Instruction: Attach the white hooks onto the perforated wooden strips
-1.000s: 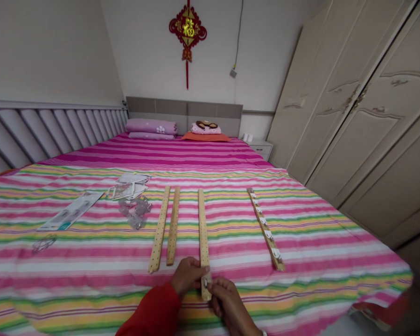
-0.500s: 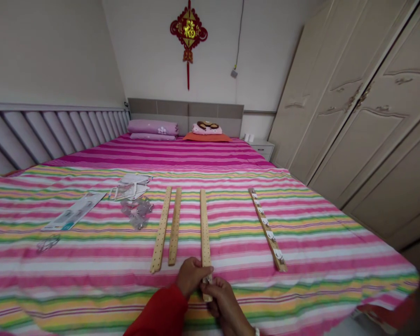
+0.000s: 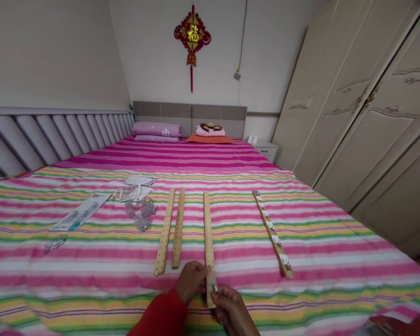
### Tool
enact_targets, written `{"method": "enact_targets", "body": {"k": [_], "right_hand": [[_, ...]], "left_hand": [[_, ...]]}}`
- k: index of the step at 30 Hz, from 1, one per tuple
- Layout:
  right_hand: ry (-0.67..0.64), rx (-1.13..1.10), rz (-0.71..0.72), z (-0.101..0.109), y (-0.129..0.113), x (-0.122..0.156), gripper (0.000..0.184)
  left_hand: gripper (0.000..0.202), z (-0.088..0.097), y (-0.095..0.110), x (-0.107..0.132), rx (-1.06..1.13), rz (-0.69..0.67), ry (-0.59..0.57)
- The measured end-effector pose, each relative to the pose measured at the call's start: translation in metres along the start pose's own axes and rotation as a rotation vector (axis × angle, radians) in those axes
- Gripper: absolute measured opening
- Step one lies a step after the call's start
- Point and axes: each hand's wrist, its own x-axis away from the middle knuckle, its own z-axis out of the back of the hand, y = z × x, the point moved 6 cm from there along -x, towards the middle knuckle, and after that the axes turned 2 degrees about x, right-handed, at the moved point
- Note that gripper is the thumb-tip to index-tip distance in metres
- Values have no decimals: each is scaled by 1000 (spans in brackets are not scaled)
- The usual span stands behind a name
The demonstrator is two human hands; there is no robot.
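While my hands stay close together at the lower centre of the frame, little has shifted in the last second. My left hand (image 3: 192,281) still pinches the near end of the middle wooden strip (image 3: 207,228), which lies lengthwise on the striped bedspread (image 3: 91,275). My right hand (image 3: 232,309) keeps a small shiny fitting (image 3: 215,289) pressed there, now slightly nearer the tip, so the work sits at that same end. To the right lies the hooked strip (image 3: 273,235), and to the left the two bare strips (image 3: 171,233).

Bottom edge cuts right hand (image 3: 231,309) and left sleeve (image 3: 159,318). Left hand (image 3: 192,281) hides part of strip (image 3: 207,233); piece (image 3: 215,289) held there too small to identify.
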Motion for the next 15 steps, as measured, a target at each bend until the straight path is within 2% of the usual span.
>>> {"method": "enact_targets", "body": {"k": [5,7,8,10,12,15], "right_hand": [[-10,35,43,3,0,-7,37],[-21,44,44,4,2,-12,38],[-26,45,42,4,3,-14,39],[-32,43,47,4,3,-20,39],[-26,42,57,5,2,-25,38],[-15,72,47,6,1,-31,39]], "left_hand": [[50,12,28,17,-206,-94,-42],[46,29,49,18,-219,-195,-37],[43,43,60,17,-197,-256,1],[36,84,82,13,-127,-412,194],[33,132,96,11,-91,-571,477],[32,191,96,6,-145,-611,837]]}}
